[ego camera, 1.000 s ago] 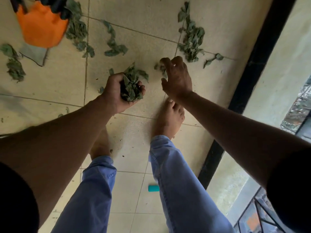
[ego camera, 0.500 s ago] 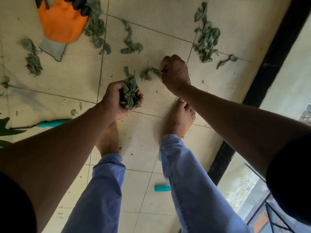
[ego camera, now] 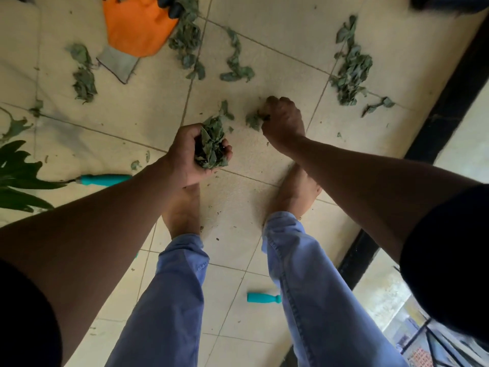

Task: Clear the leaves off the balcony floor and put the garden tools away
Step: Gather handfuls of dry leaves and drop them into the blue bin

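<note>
Pale tiled floor (ego camera: 264, 35), smooth with thin grout lines, strewn with limp, crumpled green leaves. Largest heap (ego camera: 349, 72) beyond and to the outer side of the right hand (ego camera: 284, 121); further trails beyond the left hand (ego camera: 190, 154). Better to sweep loose pieces together first, then to pinch low, since such dry leaves crumble. Orange glove (ego camera: 137, 27), rubbery with grey knit cuff, far beyond the left hand. Teal-handled tool (ego camera: 105, 180) just outside the left wrist. Left hand cupped, gripping a full bunch (ego camera: 211, 147). Right hand closed on a small clump (ego camera: 255, 120) at the floor.
</note>
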Action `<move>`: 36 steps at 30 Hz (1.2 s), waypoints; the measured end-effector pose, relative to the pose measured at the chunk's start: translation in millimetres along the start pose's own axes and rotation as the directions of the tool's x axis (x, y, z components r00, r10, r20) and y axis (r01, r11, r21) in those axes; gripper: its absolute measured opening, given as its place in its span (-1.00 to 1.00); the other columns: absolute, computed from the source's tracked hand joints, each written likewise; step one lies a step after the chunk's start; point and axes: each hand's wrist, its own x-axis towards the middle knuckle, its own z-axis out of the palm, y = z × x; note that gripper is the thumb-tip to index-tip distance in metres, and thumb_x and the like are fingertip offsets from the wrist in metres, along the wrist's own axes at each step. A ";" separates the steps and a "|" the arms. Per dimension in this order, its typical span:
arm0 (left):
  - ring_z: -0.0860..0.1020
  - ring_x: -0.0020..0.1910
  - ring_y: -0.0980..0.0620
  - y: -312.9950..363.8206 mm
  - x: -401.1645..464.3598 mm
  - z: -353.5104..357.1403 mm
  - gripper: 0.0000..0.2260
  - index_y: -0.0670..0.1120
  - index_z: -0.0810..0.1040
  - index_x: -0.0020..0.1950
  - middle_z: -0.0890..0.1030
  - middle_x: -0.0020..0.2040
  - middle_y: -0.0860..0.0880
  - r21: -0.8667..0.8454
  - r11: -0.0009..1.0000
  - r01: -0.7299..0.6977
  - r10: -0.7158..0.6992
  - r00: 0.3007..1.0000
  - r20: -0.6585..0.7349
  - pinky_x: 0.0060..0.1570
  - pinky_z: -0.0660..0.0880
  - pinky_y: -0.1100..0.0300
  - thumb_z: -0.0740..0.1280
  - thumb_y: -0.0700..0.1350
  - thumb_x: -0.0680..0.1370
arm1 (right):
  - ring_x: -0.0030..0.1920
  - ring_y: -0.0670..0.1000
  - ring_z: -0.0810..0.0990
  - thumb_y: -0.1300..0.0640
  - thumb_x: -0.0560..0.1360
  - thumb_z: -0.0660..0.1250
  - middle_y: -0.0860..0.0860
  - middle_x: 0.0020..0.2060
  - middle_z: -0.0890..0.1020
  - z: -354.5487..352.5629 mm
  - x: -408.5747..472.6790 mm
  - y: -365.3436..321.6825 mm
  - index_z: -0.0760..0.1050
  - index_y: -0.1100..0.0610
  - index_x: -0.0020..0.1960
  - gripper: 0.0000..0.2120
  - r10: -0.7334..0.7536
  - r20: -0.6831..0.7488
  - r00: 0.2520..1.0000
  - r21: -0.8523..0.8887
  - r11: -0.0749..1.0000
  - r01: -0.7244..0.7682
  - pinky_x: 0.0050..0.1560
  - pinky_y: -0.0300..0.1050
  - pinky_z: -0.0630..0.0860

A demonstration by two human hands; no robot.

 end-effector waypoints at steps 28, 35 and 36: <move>0.36 -0.36 0.04 0.1 -78.4 -31.9 -0.84 -0.05 0.41 -0.33 0.40 -0.42 0.00 -0.238 0.961 -0.140 0.150 0.988 0.027 -0.26 0.29 0.21 0.26 -0.10 0.45 | -0.29 0.08 0.56 0.18 0.53 0.31 -0.04 -0.31 0.62 -23.4 -156.4 -177.8 0.57 0.05 -0.12 -0.90 -0.318 -0.223 0.922 -0.067 0.948 0.311 -0.42 -0.14 0.42; 0.51 -0.33 -0.01 12.7 -67.9 -48.7 -0.95 -0.06 0.46 -0.25 0.50 -0.34 -0.03 -0.317 0.929 -0.190 0.223 0.972 0.070 -0.34 0.52 0.25 0.27 -0.10 0.39 | -0.13 -0.04 0.55 0.17 0.56 0.21 -0.06 -0.08 0.61 -24.5 -141.7 -154.5 0.60 0.07 0.02 -0.81 -0.422 -0.299 0.856 0.039 0.891 0.453 -0.32 -0.16 0.50; 0.52 -0.27 -0.05 15.1 -62.9 -53.0 -0.91 -0.08 0.51 -0.25 0.52 -0.29 -0.07 -0.334 0.924 -0.187 0.217 0.974 0.057 -0.26 0.56 0.21 0.26 -0.08 0.39 | -0.12 -0.05 0.54 0.18 0.54 0.20 -0.06 -0.06 0.61 -20.2 -128.9 -146.1 0.58 0.07 0.03 -0.80 -0.390 -0.309 0.868 0.051 0.904 0.424 -0.30 -0.17 0.51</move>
